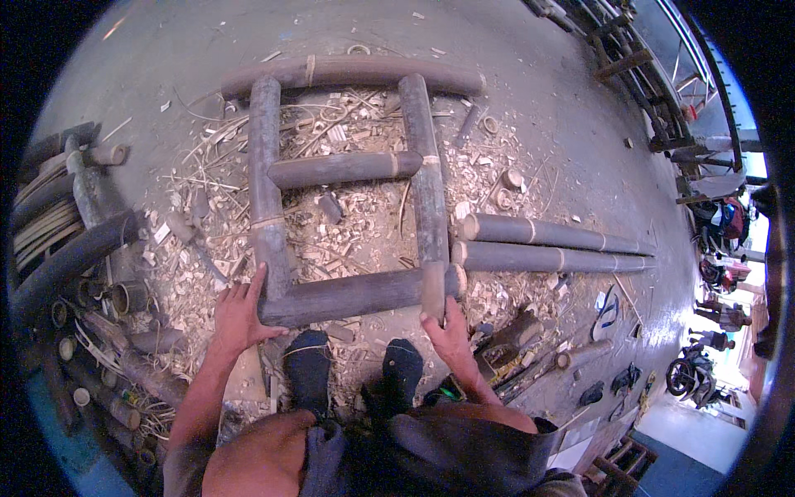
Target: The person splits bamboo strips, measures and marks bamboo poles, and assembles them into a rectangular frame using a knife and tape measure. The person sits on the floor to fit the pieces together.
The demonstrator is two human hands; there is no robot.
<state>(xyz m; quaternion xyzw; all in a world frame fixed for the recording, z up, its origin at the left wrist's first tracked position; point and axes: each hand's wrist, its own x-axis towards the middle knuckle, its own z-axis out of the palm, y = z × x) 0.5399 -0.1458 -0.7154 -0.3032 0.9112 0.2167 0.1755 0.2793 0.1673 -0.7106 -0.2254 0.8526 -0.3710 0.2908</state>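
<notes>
1. Brown bamboo makes up the frame [344, 170], which lies flat on the floor [571, 182] in front of the person's feet, with the short crossbar [356, 168] joining its two side poles.
2. At the near left corner is the left hand [238, 319], its fingers spread wide and its thumb stretched well apart along the near pole [356, 299]; it grasps nothing, and whether the whole palm presses down I cannot tell.
3. At the near right corner, the right hand [450, 335] has its thumb and fingers closed around the lower end of a short, pale wooden piece [433, 290], which overlaps the end of the right side pole [428, 190].
4. Across the far end lies a thick pole [356, 73].
5. Pale shavings [364, 228] cover the ground inside and around the frame.
6. Right of it, two loose poles [563, 234] lie side by side.
7. Dark socks [308, 364] cover the person's feet, just behind the near pole.
8. Farther right are a sandal [607, 315] and, near the bright opening, a motorbike [696, 374].
</notes>
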